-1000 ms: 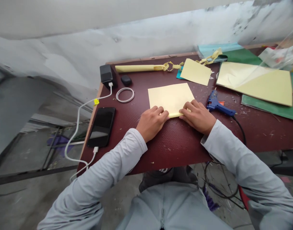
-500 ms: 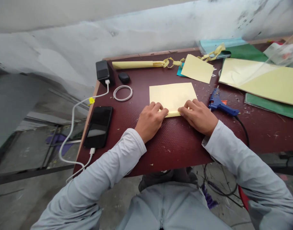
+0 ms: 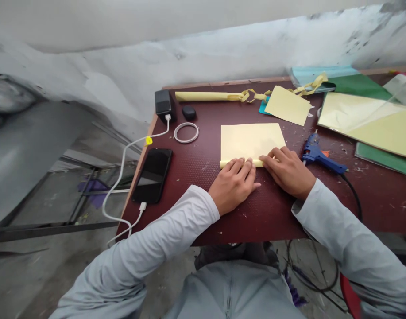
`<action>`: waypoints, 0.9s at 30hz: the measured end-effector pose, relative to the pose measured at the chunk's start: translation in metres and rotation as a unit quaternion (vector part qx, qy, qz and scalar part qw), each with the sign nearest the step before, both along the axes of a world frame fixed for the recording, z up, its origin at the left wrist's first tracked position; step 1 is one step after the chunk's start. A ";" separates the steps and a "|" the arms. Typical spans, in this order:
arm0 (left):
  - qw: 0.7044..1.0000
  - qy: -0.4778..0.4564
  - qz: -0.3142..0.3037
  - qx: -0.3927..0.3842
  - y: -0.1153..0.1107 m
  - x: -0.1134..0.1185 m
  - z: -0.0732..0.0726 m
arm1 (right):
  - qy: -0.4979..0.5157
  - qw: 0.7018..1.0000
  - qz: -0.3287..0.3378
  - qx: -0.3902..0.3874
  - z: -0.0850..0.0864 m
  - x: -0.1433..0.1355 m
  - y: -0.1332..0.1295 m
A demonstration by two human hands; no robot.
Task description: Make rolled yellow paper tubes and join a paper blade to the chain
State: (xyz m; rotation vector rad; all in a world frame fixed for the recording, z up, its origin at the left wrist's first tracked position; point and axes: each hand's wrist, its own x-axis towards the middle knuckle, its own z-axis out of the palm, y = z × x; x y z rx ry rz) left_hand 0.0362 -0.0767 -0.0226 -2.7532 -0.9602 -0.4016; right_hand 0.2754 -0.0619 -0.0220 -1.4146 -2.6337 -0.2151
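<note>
A sheet of pale yellow paper (image 3: 251,139) lies on the dark red table, its near edge rolled into a narrow tube. My left hand (image 3: 234,184) rests across that roll, palm down, fingers stretched out and the thumb apart. At the right end of the roll, my right hand (image 3: 287,172) is closed, its thumb and fingertips pinching the paper. The roll's right end is hidden under that hand. Just right of it lies a blue glue gun (image 3: 320,156) with a black cord.
On the left are a phone (image 3: 152,175) on a white cable, a black charger (image 3: 163,105), a black case (image 3: 188,113) and a white ring (image 3: 186,133). Behind lie a paper tube (image 3: 203,96), a paper chain (image 3: 250,95) and yellow sheets (image 3: 287,105). Sleeved paper (image 3: 365,122) lies right.
My left hand has shifted right and flattened from a pinch onto the roll, uncovering its left end. My right hand still grips the right side. The camera view has shifted slightly.
</note>
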 end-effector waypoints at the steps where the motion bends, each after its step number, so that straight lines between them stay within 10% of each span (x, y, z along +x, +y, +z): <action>1: 1.000 0.000 0.001 -0.003 0.001 0.000 0.000 | -0.002 1.000 -0.003 0.000 0.000 0.000 -0.001; 27: 0.994 -0.068 0.004 -0.086 0.034 -0.012 -0.010 | -0.043 0.999 -0.024 0.024 0.001 0.001 -0.003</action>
